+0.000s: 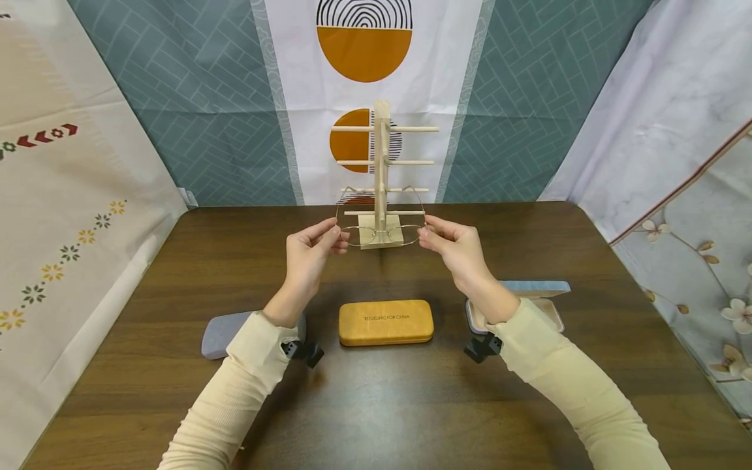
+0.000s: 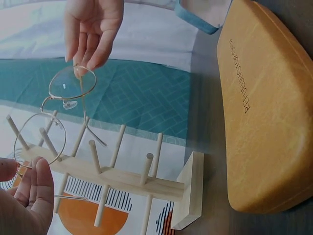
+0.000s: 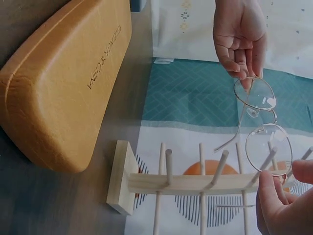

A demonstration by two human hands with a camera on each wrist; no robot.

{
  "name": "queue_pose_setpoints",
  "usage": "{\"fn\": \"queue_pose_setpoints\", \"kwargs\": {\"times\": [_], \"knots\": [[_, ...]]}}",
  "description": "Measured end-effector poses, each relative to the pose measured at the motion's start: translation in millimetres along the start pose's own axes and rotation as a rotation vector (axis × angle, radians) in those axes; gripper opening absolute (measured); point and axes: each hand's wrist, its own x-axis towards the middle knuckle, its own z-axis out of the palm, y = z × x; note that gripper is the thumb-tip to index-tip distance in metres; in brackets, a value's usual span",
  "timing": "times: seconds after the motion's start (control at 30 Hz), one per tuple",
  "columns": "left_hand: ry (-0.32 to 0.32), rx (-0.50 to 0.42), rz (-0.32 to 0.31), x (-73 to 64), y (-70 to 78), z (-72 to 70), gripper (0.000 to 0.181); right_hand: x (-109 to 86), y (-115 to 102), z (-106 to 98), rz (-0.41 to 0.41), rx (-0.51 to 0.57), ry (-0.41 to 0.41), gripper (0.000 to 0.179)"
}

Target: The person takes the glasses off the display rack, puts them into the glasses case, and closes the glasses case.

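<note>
A pair of thin gold-rimmed glasses [image 1: 359,236] is held up in front of a wooden display rack [image 1: 381,150], lenses toward me and temples unfolded toward the rack. My left hand [image 1: 310,253] pinches the left end of the frame near the hinge between thumb and fingers. At the opposite end, my right hand [image 1: 458,251] pinches the frame the same way. Both round lenses [image 2: 72,83] and the nose pads show clearly in the left wrist view. In the right wrist view, one temple [image 3: 239,122] hangs down with a bent tip, beside the rack's pegs.
A mustard glasses case [image 1: 386,323] lies closed in front of the rack. Left of it, a grey-blue case [image 1: 226,329] is partly hidden by my left forearm. An open case with a blue lid [image 1: 534,286] sits behind my right wrist. Patterned cloths [image 1: 223,111] hang beyond the brown table [image 1: 382,405].
</note>
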Motion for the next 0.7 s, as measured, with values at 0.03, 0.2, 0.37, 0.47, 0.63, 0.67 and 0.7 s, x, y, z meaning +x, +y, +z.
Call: {"fn": "queue_pose_setpoints", "kwargs": {"times": [0.03, 0.2, 0.37, 0.47, 0.63, 0.67, 0.7], "knots": [[-0.002, 0.005, 0.001, -0.9, 0.1, -0.2, 0.028, -1.0, 0, 0, -0.001, 0.002, -0.002, 0.041], [-0.005, 0.015, 0.002, -5.7, 0.1, -1.3, 0.028, -5.4, 1, -1, -0.009, 0.004, -0.005, 0.041], [-0.002, 0.013, -0.006, -10.4, -1.0, -1.9, 0.028, -9.2, 3, -1, -0.012, 0.000, -0.011, 0.042], [-0.002, 0.013, -0.011, -12.9, -2.2, -2.4, 0.027, -11.3, 4, -1, -0.011, 0.002, -0.015, 0.042], [-0.004, 0.016, -0.019, -17.1, -4.2, -4.0, 0.027, -15.1, 7, -2, -0.010, -0.002, -0.019, 0.041], [-0.005, 0.018, -0.021, -18.0, -4.4, -4.4, 0.028, -15.9, 8, -2, -0.010, -0.001, -0.019, 0.041], [-0.005, 0.022, -0.023, -19.0, -4.6, -4.6, 0.028, -16.7, 8, -2, -0.008, -0.001, -0.019, 0.041]]}}
